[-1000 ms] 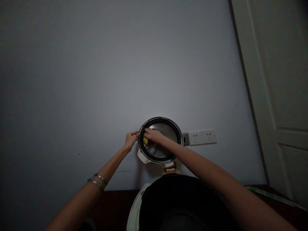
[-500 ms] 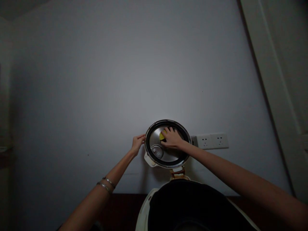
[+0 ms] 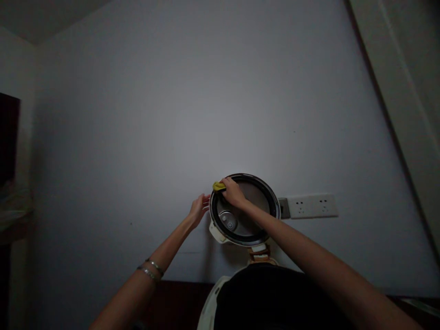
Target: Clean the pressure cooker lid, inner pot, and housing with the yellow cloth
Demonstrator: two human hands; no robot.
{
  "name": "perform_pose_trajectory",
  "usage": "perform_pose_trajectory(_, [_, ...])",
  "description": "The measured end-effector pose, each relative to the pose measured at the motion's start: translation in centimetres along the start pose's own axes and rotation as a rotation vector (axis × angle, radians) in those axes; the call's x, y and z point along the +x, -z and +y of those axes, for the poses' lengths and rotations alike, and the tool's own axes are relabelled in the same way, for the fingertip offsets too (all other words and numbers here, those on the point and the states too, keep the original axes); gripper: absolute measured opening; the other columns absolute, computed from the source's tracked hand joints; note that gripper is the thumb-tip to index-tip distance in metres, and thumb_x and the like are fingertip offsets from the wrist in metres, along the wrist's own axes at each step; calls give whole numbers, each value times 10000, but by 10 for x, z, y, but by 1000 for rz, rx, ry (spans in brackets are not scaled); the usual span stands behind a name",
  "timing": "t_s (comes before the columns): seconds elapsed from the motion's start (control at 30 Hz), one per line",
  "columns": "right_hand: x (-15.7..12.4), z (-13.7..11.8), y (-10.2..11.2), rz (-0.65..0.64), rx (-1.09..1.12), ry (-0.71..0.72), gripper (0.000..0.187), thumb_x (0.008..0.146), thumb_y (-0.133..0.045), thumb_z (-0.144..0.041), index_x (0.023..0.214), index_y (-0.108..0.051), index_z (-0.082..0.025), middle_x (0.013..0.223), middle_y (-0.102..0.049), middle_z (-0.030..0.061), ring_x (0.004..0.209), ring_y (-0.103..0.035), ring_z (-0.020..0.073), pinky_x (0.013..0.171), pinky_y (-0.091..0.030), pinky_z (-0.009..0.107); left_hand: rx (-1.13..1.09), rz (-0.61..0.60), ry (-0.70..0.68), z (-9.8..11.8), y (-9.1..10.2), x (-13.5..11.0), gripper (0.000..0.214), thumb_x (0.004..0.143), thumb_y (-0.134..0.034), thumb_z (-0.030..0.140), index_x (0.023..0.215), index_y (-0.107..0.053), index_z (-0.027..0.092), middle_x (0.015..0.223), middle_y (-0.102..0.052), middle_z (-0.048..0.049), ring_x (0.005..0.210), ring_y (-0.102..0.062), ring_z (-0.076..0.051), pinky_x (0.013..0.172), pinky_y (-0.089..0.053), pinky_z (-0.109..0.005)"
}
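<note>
The round lid (image 3: 254, 197) of a pressure cooker stands raised against the wall, its metal inner face and black seal towards me. Pressed to the lid's upper left rim is a yellow cloth (image 3: 219, 186), bunched in the closed fingers of my right hand (image 3: 234, 193). My left hand (image 3: 198, 211) is at the lid's left edge with its fingers stretched out and apart; the fingertips reach the rim or just behind it. Below the lid, the cooker body (image 3: 213, 302) gapes with a dark interior, partly covered by my right forearm.
A brownish hinge (image 3: 260, 254) joins the lid to the body. Wall sockets (image 3: 312, 206) are right of the lid. The cooker rests on a dark red surface (image 3: 178, 298) along the wall. A door frame (image 3: 388, 105) rises at the right.
My right hand has moved the yellow cloth left and slightly up, from the lid's metal centre to its rim. My left hand's fingers have spread at the edge. The view has shifted a little.
</note>
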State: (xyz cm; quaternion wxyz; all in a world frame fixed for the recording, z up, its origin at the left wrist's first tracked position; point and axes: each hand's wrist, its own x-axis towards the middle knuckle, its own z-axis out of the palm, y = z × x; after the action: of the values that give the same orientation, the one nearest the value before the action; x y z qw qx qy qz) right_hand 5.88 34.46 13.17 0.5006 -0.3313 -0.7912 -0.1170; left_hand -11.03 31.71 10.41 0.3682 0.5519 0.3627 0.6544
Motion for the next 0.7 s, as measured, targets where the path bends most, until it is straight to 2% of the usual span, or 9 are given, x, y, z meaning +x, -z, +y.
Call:
perform_pose_trajectory(0.13, [-23,-11,-21,-105,42,75,293,721,-484,-55,988,-585,-124,998,-601,90,914,-537,173,809,-396,260,16,4,22,2,1,2,360,783,-535,427,817,-673,96,844,-677,-116,697,-585,-152,668,-427,-280])
perform_pose_trajectory(0.27, [-40,-8,-24,-207,65,139,214,715,-535,-90,911,-608,-134,943,-630,80,871,-551,168,770,-387,249,28,-17,31,3,1,1,373,815,-505,420,849,-679,92,809,-667,-106,704,-590,-158,682,-433,-284])
perform_pose_trajectory(0.53, [-7,-5,-22,-93,62,4,232,762,-471,-91,966,-580,-111,976,-627,111,902,-558,179,780,-380,255,68,-15,21,9,-1,-1,356,812,-512,404,826,-681,92,841,-669,-113,681,-581,-146,653,-429,-272])
perform_pose_trajectory(0.6, [-12,-8,-24,-105,70,9,210,755,-480,-94,928,-596,-120,951,-634,98,879,-562,176,771,-386,251,79,-5,12,9,-2,-1,361,803,-522,416,807,-678,91,827,-668,-113,669,-582,-147,645,-433,-277])
perform_pose_trajectory(0.7, [-39,-13,-27,-151,104,68,201,742,-505,-98,906,-616,-131,932,-635,80,867,-559,170,776,-394,248,98,21,-11,9,-4,0,362,795,-523,422,799,-673,93,797,-665,-105,667,-590,-153,647,-448,-287])
